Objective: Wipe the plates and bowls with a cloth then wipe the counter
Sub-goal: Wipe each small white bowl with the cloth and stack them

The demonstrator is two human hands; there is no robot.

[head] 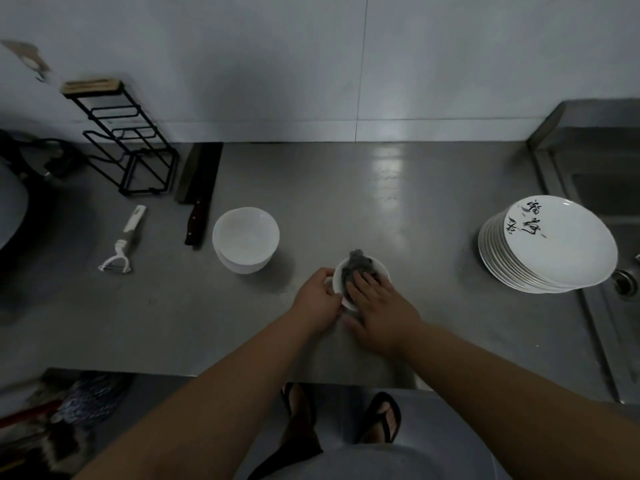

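Note:
A small white bowl point(379, 268) stands on the steel counter point(398, 209) in front of me. My left hand point(318, 299) grips its left rim. A grey cloth point(356, 265) is bunched inside the bowl, and my right hand point(377, 313) presses on it with straight fingers. To the left stands a stack of white bowls point(246, 239). At the right a stack of white plates point(550, 244) with black brush lettering leans beside the sink.
A knife point(197, 216), a white peeler point(123, 242) and a black wire rack point(131, 140) lie at the back left. The steel sink point(609, 195) is at the right. The counter's front edge runs just below my forearms.

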